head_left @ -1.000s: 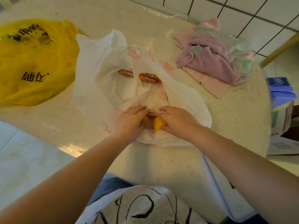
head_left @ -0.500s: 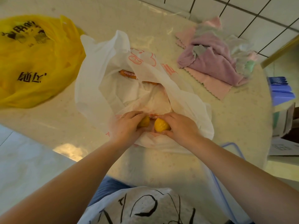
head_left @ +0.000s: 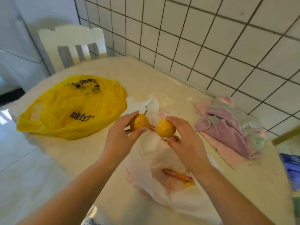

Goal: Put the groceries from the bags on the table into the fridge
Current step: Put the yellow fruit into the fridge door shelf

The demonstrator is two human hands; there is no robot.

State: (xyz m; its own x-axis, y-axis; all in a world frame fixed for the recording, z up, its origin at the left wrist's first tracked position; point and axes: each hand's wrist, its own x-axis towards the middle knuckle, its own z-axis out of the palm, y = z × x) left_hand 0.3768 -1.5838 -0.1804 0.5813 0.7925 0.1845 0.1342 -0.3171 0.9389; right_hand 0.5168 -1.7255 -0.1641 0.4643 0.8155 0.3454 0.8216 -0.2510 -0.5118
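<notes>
Because the bench (head_left: pixel 113 200) is only a stopping place for the shopping, everything on it lies loose and half unpacked, with its far edge against the tiled wall (head_left: pixel 211 46) and a white chair (head_left: pixel 71 44) at its far left corner. The yellow bag (head_left: pixel 71 109) slumps flat toward the left edge, which suggests little is left inside; it bears black printed characters, upside down from here and too blurred to read. The white bag (head_left: pixel 162 184) sprawls open along the near middle of the bench, its mouth gaping so things can be lifted out; red printing on it is illegible. A heap of pink and purple cloths (head_left: pixel 227 127) sits by the right edge, near the wall. Inside the white bag lies an orange packet (head_left: pixel 177 175) with a label strip I cannot make out. Above that bag, the left hand (head_left: pixel 120 137) pinches one orange (head_left: pixel 139 122), stem up, between thumb and fingertips, and the right hand (head_left: pixel 186 140) curls its grip round a second orange (head_left: pixel 165 128), the two fruits just beside each other. Both are held clear of the bench, probably ready to be carried to the fridge, which I cannot identify with certainty here.
</notes>
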